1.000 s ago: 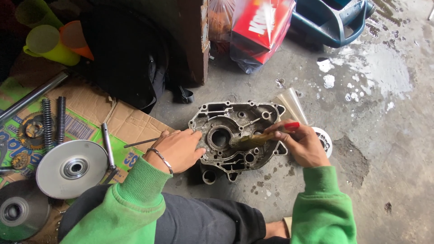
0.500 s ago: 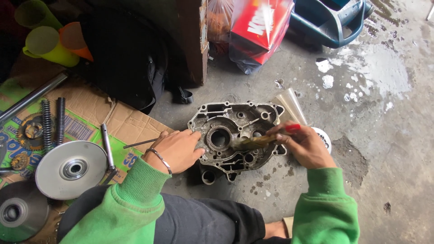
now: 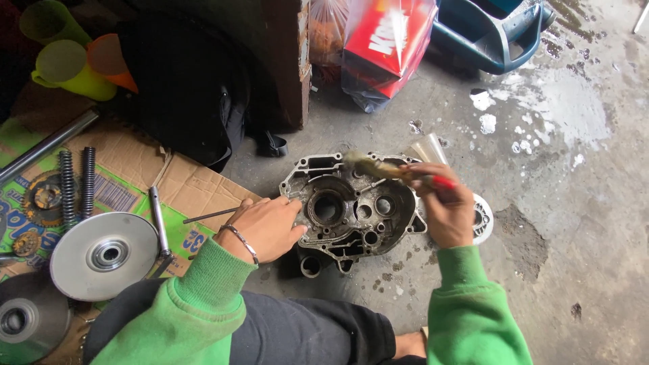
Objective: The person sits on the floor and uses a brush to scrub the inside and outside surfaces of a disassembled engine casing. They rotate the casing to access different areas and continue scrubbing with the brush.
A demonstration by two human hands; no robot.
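A grey metal engine casing is laid flat on the concrete floor, open side up, directly in front of the seated person. The left hand is rested on the left edge of the casing, palm down, with the fingers held loosely together and the fingertips touching the rim; nothing is gripped by it. A metal bracelet is worn on the left wrist. The right hand is closed around the red handle of a brush, and the bristle end is held at the upper rim of the casing. A white round part is seen on the floor just beside the right hand, partly hidden by it.

To the left, flattened cardboard is spread on the floor. On it are placed a large silver disc, two coil springs, a short metal shaft and a sprocket. A second, darker disc is seen at the lower left corner. Beyond the casing, a red box in a plastic bag and a blue plastic item are placed well apart from the hands.
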